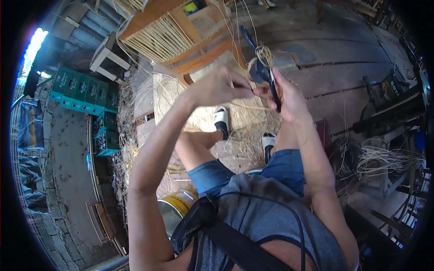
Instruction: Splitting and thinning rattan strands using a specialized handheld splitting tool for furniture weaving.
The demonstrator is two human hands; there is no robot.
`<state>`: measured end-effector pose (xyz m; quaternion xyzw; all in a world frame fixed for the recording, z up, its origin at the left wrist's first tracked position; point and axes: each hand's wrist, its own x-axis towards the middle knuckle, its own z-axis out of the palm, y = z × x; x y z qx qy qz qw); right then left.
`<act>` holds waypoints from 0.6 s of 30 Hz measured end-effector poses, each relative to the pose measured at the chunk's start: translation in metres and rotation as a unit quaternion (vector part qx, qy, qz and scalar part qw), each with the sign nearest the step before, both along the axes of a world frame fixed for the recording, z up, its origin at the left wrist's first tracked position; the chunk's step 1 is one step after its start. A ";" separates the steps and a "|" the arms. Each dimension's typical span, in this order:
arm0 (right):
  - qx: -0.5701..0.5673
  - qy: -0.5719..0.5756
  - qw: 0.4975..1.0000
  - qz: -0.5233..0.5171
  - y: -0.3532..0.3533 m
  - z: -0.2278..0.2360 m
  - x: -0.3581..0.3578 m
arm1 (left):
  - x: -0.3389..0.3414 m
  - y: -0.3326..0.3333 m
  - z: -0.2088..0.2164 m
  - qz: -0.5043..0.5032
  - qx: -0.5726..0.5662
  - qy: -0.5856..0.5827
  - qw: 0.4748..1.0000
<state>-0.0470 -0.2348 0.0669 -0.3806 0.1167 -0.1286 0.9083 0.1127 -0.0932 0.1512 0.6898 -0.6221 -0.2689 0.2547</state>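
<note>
My right hand is closed round the handle of a black tool with a long narrow end and a wider dark body; its exact kind is unclear. A small bundle of tan cane strands is looped about the tool. Close beside it, my left hand pinches its fingertips together near the right fingers. Whatever lies in that pinch is too small to make out. A pale strand runs just below both hands. Beyond them stands a wooden furniture piece with rows of cane strung across its frame.
Between my feet and the furniture lies a pale board, with cane scraps strewn around. Green crates are stacked at the left. A yellow-banded bucket stands by my left leg. Coiled cane sits at the right.
</note>
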 end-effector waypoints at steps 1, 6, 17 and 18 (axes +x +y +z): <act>-0.031 -0.002 0.999 -0.014 -0.002 0.002 0.000 | 0.005 -0.001 0.000 -0.014 -0.035 0.029 0.999; -0.110 0.044 0.990 -0.078 -0.009 -0.003 -0.008 | 0.010 -0.012 0.012 0.031 0.055 0.030 0.998; -0.063 0.293 0.914 -0.274 -0.019 -0.092 -0.173 | 0.327 -0.099 0.064 0.289 -0.088 -0.039 0.952; -0.009 0.288 0.929 -0.233 0.000 -0.111 -0.164 | 0.332 -0.071 0.114 0.350 -0.111 -0.028 0.930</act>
